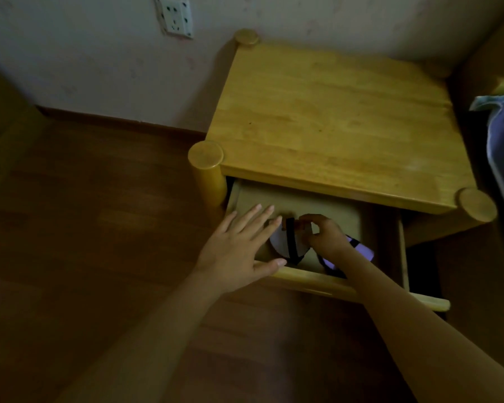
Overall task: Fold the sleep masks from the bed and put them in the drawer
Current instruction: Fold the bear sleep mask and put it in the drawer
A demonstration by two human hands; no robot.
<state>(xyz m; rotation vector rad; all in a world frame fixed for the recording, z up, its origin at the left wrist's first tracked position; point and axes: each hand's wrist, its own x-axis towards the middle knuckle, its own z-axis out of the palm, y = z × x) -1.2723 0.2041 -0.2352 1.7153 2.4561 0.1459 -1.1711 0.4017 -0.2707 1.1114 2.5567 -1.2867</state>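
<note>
Folded sleep masks in the open wooden drawer (309, 279)

Right hand (325, 237) pinches the pale, black-strapped sleep mask (281, 242); left hand (239, 248) hovers flat, fingers (253, 216) spread, beside it.

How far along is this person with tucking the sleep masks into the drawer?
Nearly there, it seems. The drawer stands open, and one purple mask already lies inside. In hand: the right hand pinches a white mask with a black strap low in the drawer, while the left hand hovers open. Left: letting go and shutting the drawer. Whether more masks wait on the bed cannot be seen.
</note>
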